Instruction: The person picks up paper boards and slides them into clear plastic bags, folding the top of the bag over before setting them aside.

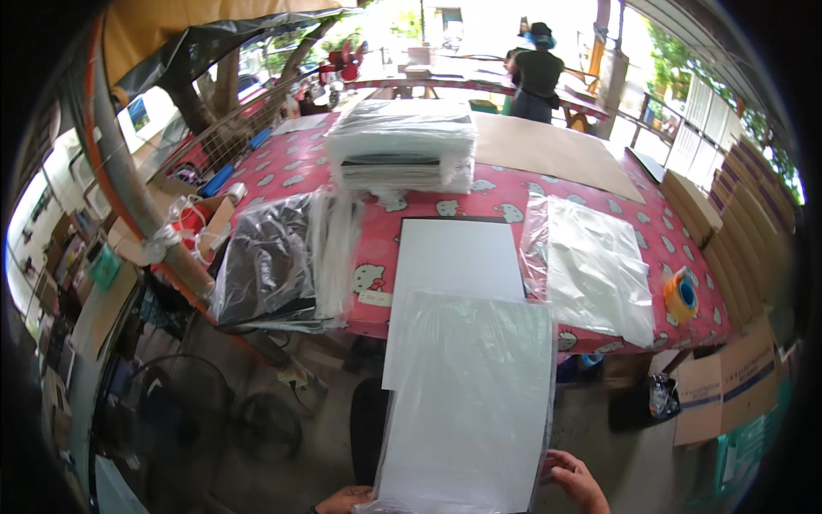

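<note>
A white board inside a clear plastic sleeve (pixel 467 411) extends from the table's near edge toward me. My left hand (pixel 345 499) pinches the sleeve's lower left corner, its fingertips partly hidden by the plastic. At the lower right edge, my right hand (pixel 575 481) grips the sleeve, thumb and fingers closed on it. Beneath the sleeve's far end lies another white board (pixel 458 257), with a dark edge showing at its top. To its right is a pile of clear plastic sleeves (pixel 595 265); to its left, a stack of bagged dark boards (pixel 270 257).
A tall stack of wrapped boards (pixel 402 146) stands at the back of the pink patterned table (pixel 377 231). Brown sheet material (pixel 552 150) lies beside it. A tape roll (pixel 681 295) sits near the right edge. Cardboard boxes (pixel 728 377) line the right; a person (pixel 537 77) stands beyond.
</note>
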